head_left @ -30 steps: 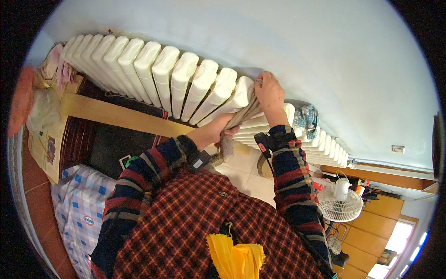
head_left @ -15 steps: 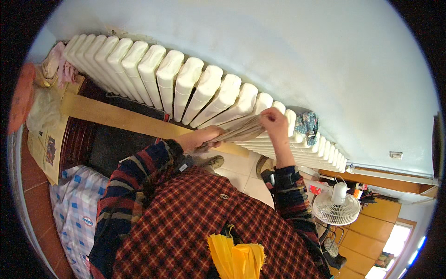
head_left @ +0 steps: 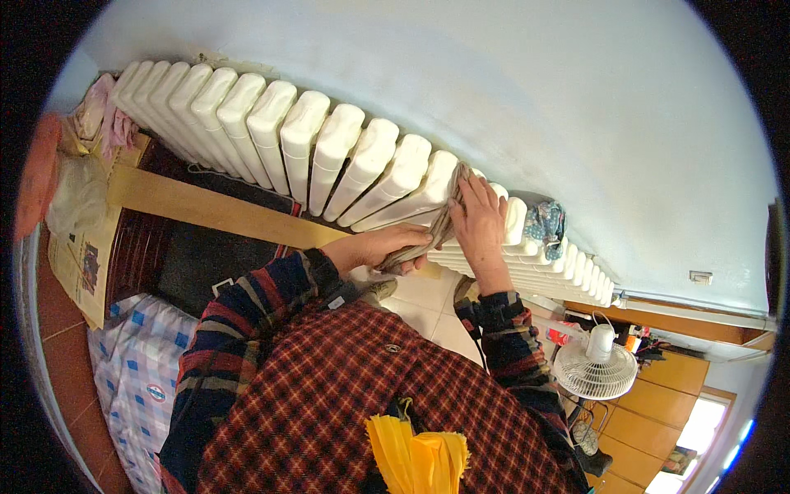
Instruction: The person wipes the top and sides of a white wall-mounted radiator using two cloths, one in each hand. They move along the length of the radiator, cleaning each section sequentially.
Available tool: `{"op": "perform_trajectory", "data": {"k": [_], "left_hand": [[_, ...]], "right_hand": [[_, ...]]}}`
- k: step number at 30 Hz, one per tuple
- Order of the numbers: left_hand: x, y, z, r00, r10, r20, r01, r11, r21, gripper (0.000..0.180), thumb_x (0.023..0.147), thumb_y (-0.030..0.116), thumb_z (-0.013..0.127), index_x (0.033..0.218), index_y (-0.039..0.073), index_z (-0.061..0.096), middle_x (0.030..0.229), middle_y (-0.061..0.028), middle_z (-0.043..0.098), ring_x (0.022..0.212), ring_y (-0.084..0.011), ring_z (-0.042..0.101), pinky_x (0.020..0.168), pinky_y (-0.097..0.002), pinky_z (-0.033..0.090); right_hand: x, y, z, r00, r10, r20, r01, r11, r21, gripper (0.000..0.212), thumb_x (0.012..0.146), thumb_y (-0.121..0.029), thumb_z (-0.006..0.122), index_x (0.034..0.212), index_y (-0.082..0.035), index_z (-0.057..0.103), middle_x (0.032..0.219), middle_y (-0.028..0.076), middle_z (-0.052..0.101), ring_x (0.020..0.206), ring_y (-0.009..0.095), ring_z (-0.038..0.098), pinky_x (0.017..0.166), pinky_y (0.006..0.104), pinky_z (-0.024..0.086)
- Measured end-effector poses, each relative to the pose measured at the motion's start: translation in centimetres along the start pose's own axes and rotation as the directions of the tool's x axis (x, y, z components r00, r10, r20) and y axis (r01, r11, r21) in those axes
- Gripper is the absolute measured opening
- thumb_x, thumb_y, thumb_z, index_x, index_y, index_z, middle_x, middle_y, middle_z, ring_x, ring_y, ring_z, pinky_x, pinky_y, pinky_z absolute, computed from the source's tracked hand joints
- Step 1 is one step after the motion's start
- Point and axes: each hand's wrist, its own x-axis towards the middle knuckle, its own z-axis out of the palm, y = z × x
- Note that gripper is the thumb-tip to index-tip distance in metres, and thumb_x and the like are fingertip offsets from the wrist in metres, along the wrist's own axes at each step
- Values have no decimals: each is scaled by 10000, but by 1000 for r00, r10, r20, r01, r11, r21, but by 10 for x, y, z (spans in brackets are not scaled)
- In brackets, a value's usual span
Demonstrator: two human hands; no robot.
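A long white radiator [head_left: 329, 156] runs along the pale wall. A grey cloth [head_left: 436, 226] is stretched across one of its sections near the middle. My right hand [head_left: 477, 218] presses the cloth's upper end against the radiator top. My left hand [head_left: 383, 247] grips the cloth's lower end below the radiator front. Both sleeves are dark plaid.
A blue patterned rag [head_left: 545, 222] hangs on the radiator to the right. Pink cloths [head_left: 103, 123] lie at the radiator's left end. A wooden board [head_left: 206, 210] and dark cabinet sit below it. A white fan [head_left: 597, 366] stands on the floor at right, a checked bag [head_left: 136, 370] at left.
The view has swung so the radiator sits lower. My right hand has slid the cloth further right and down along the radiator, with my left hand following beneath it.
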Motion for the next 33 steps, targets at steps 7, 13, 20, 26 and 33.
{"op": "perform_trajectory", "data": {"k": [7, 13, 20, 26, 33], "left_hand": [[22, 11, 14, 989, 137, -53, -145, 970, -194, 310, 997, 341, 457, 1021, 43, 539, 775, -50, 616, 631, -104, 573, 615, -224, 475], [11, -20, -14, 997, 6, -77, -8, 1000, -27, 330, 976, 325, 517, 1098, 20, 550, 650, -18, 512, 470, -77, 427, 440, -246, 359], [-11, -48, -20, 997, -46, -62, 44, 998, -38, 295, 985, 317, 527, 1069, 37, 562, 641, -11, 522, 497, -77, 462, 486, -248, 416], [-20, -30, -13, 997, -60, -39, 64, 994, 93, 295, 988, 317, 520, 1006, 25, 563, 657, -18, 538, 537, -93, 497, 500, -229, 410], [-9, 6, -7, 971, 140, -195, -138, 990, 24, 314, 978, 335, 526, 918, 28, 533, 670, -30, 554, 563, -118, 518, 504, -246, 422]], "right_hand": [[24, 6, 4, 991, 89, 98, -77, 990, -121, 358, 918, -201, 501, 1255, -114, 587, 1398, 39, 503, 1314, 315, 430, 1052, 605, 285], [14, -5, 7, 998, 61, -7, -61, 996, -58, 339, 853, -186, 572, 1166, -73, 632, 1348, 69, 538, 1273, 323, 458, 1008, 569, 321], [-16, -24, 14, 969, -16, -246, 19, 1000, 10, 331, 710, -50, 641, 1040, -26, 629, 1120, 114, 571, 1056, 324, 515, 905, 443, 398], [-20, -25, 10, 965, 142, -221, -89, 969, 232, 240, 679, -6, 632, 911, -53, 668, 984, 109, 594, 881, 315, 585, 754, 397, 480], [31, -19, -2, 934, 226, -278, -89, 897, 432, 155, 782, -65, 641, 922, -51, 704, 947, 109, 619, 856, 297, 618, 736, 385, 503]]}}
